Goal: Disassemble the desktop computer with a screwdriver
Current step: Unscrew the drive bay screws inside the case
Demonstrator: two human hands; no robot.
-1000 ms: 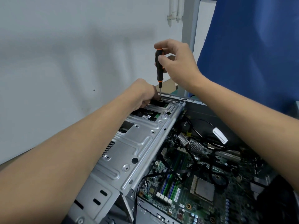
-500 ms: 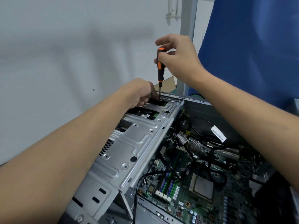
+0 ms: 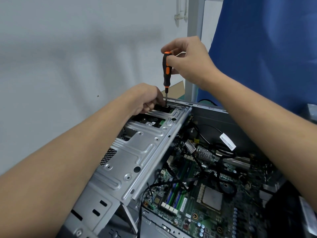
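My hands work the far corner of the open grey metal desktop computer (image 3: 214, 110), with the screwdriver standing upright.

Nearest me lies the green motherboard (image 3: 187, 201) with black cables across it. To its left the ribbed silver metal drive cage (image 3: 137, 157) runs away from me. At the cage's far end my left hand (image 3: 145, 98) has its fingers curled down against a small black part (image 3: 162, 107), though I cannot tell whether they actually grip it. The steel tip of the slim black-and-orange-handled screwdriver (image 3: 166, 69) comes down right beside those fingers. Above, my right hand (image 3: 190, 60) pinches the top of the handle between thumb and curled fingertips. Behind are a pale grey wall (image 3: 77, 48) and a blue fabric panel (image 3: 265, 48).
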